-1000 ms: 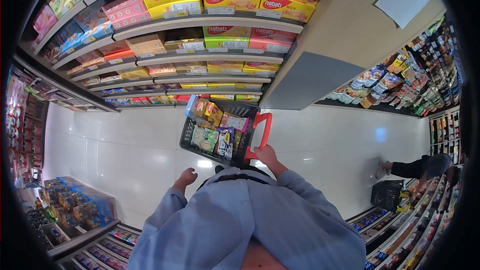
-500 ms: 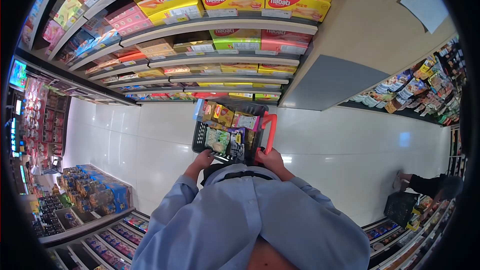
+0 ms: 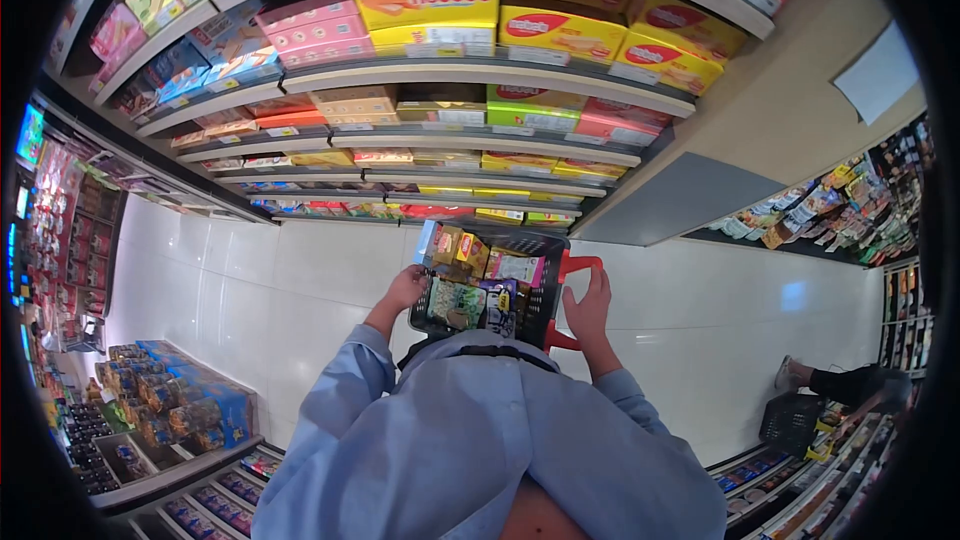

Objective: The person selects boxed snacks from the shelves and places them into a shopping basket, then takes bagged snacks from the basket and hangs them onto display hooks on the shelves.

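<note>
A dark shopping basket (image 3: 546, 285) full of packaged goods sits in front of my waist. My left hand (image 3: 408, 286) is at its left rim, fingers closed on the edge. Beside the red handle (image 3: 580, 264) at the right, my right hand (image 3: 588, 302) is raised with its fingers spread, holding nothing. Inside the basket lie a green-and-white pack (image 3: 456, 304), a yellow box (image 3: 470, 249), a pink-edged pack (image 3: 518, 268) and a dark purple pack (image 3: 503, 308). A light blue box (image 3: 427, 242) stands at the far left corner.
Shelves of yellow wafer boxes (image 3: 560, 32) rise ahead, with a grey panel (image 3: 680, 198) at their right. Blue-wrapped stacked goods (image 3: 205, 390) stand at the lower left. At the right, another person (image 3: 850, 385) is beside a black basket (image 3: 790, 422).
My right hand has let go of the red handle and opened. My left hand has come from the side to the basket's left rim. The view has shifted, moving the basket rightward.
</note>
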`<state>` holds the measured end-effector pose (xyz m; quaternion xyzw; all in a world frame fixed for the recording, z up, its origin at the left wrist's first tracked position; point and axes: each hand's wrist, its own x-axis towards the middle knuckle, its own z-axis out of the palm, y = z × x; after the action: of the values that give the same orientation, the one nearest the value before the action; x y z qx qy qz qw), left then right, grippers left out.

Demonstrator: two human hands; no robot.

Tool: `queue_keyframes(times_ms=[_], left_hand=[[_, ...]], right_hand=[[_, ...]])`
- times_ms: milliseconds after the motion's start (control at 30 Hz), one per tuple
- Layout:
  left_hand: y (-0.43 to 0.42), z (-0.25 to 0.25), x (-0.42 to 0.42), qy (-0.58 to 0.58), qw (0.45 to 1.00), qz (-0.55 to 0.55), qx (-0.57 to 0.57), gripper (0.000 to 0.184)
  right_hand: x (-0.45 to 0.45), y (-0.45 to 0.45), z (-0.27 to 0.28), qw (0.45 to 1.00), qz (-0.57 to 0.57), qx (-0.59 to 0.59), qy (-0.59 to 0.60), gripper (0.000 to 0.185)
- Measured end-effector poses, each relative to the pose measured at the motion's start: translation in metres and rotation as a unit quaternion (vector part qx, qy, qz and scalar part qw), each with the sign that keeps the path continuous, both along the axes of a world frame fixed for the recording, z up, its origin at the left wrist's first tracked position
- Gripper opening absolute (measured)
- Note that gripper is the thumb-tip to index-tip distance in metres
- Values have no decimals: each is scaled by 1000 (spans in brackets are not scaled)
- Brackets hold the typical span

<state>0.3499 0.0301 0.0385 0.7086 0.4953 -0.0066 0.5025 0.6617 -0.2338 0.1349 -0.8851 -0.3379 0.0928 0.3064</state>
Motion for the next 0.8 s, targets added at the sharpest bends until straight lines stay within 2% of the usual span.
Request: queue_keyframes(times_ms=[33, 167, 267, 367, 433, 533, 567, 667, 733, 800], left_hand=[[10, -7, -14, 5, 999, -5, 33, 47], [34, -47, -88, 105, 992, -62, 12, 49], [40, -74, -155, 189, 973, -131, 24, 53], [39, -76, -196, 234, 962, -138, 7, 54], [37, -72, -208, 212, 972, -106, -5, 53], [30, -75, -223, 189, 979, -72, -18, 53], [26, -80, -228, 184, 981, -63, -22, 53], [9, -79, -229, 202, 977, -54, -27, 54], [-4, -66, -224, 216, 973, -74, -12, 55], [-15, -55, -212, 196, 978, -60, -35, 56]], right_hand=[[-11, 10, 1, 1000, 2, 12, -9, 72], [-71, 32, 6, 1000, 20, 14, -20, 66], [-114, 34, -10, 999, 24, 11, 27, 65], [-129, 15, -44, 995, 24, -39, 83, 64], [-127, 5, -59, 992, 35, -42, 110, 62], [-116, -12, -80, 960, 46, -139, 238, 60], [-112, -18, -93, 959, 69, -139, 239, 55], [-106, -22, -93, 919, 108, -248, 286, 53], [-105, -44, -143, 922, 132, -258, 258, 50], [-102, -62, -169, 911, 180, -294, 227, 48]])
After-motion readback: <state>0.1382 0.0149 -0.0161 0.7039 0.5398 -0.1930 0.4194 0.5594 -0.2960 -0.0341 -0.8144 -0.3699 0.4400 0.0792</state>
